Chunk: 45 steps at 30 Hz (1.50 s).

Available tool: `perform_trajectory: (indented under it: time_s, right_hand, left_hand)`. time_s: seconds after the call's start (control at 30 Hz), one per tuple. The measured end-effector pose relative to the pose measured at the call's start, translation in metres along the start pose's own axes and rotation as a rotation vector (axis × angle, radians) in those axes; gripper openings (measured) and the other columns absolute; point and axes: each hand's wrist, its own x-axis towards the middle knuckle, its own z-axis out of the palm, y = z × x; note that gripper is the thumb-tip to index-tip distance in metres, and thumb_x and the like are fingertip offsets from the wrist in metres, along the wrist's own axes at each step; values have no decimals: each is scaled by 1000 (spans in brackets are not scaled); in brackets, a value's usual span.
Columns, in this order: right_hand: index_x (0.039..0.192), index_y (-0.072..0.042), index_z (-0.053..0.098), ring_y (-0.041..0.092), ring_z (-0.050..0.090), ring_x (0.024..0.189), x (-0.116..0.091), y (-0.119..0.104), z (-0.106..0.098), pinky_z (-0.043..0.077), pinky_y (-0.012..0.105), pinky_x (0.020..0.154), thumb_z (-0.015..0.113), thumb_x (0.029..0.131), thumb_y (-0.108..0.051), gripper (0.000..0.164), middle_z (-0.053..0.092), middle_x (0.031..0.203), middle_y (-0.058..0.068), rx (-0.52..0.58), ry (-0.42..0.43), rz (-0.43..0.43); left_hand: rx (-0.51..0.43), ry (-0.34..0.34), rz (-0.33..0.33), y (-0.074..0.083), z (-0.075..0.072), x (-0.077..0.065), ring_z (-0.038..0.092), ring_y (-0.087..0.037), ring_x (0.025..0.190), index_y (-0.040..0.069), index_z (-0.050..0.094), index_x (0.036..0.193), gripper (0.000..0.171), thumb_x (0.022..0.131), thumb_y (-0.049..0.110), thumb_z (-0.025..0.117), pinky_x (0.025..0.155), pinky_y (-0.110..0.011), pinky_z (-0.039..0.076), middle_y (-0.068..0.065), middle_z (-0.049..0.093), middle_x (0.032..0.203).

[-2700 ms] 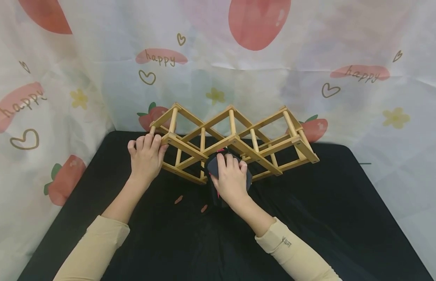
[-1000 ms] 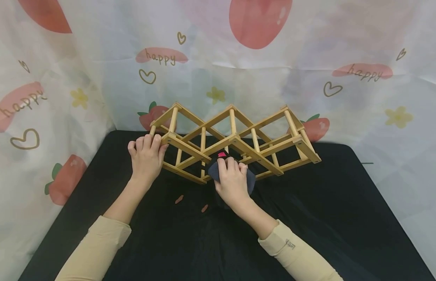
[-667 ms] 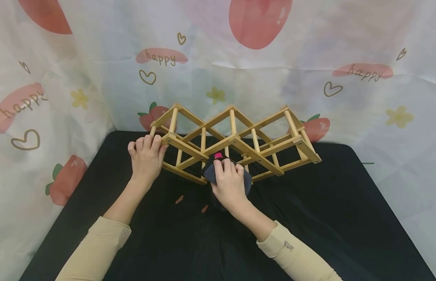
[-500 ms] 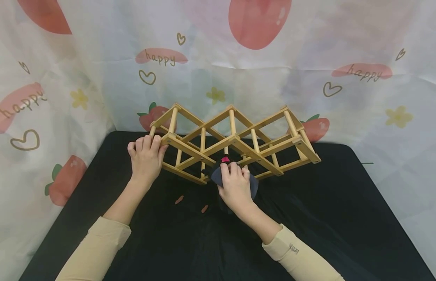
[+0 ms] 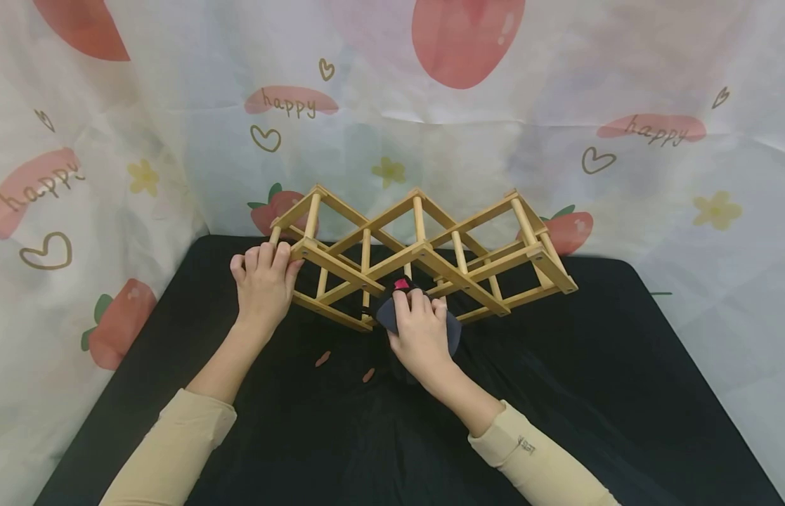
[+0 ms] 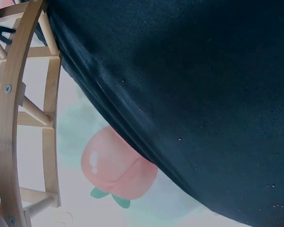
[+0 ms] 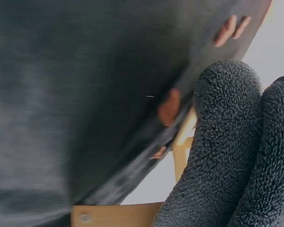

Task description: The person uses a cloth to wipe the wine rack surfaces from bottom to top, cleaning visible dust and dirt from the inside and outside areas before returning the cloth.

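Observation:
A folding wooden wine rack [image 5: 424,246] with crisscross slats and round dowels stands across the back of the black-covered table. My left hand [image 5: 262,281] grips its left end, fingers curled over the front corner. My right hand [image 5: 424,334] grips a dark blue-grey fuzzy cloth [image 5: 454,334] with a bright pink tag, against the rack's lower middle. In the right wrist view the cloth [image 7: 222,142] shows as two thick plush folds beside a wooden slat [image 7: 118,215]. A black strap shows by a dowel in the head view; the cloth's far side is hidden.
Black fabric [image 5: 556,393] covers the table, with small reddish-brown patches [image 5: 322,359] in front of the rack. A printed curtain [image 5: 493,154] hangs close behind the rack and along both sides.
My right hand shifts in short strokes left and right with the cloth at the rack's middle, lately slightly left. The pink tag shows more than at first. My left hand and the rack stay put.

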Motion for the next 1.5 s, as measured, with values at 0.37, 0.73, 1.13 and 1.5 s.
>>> perform_trajectory:
  time_s: [0.37,0.73,1.13,1.5]
  right_hand:
    - [109,-5,54,24,52,81,13,-18,-6,31,41,76,75,72,-18,45,52,91,12,-4,16,-35]
    - [109,-6,54,26,52,82,-8,6,2,30,42,76,75,70,-16,45,51,92,14,-66,-47,2]
    - [109,-6,55,25,53,82,2,-5,-1,30,42,76,73,73,-15,41,52,92,13,-14,-18,-6]
    - [111,-6,54,26,54,89,6,-11,-12,30,44,78,76,71,-18,47,53,96,13,51,14,23]
  left_hand:
    - [3,-5,-6,0,-2,-1,33,-33,84,3,41,98,35,93,38,39,78,-49,17,-15,39,89]
    - [-7,-7,-7,1,-1,0,33,-33,84,3,42,98,38,95,40,34,78,-49,17,-15,39,89]
    - [-10,6,-6,1,-1,0,34,-33,83,2,42,96,39,95,40,32,78,-50,17,-15,40,89]
    - [-51,9,-26,4,-2,0,32,-33,81,2,43,92,31,92,34,45,77,-49,16,-15,40,89]
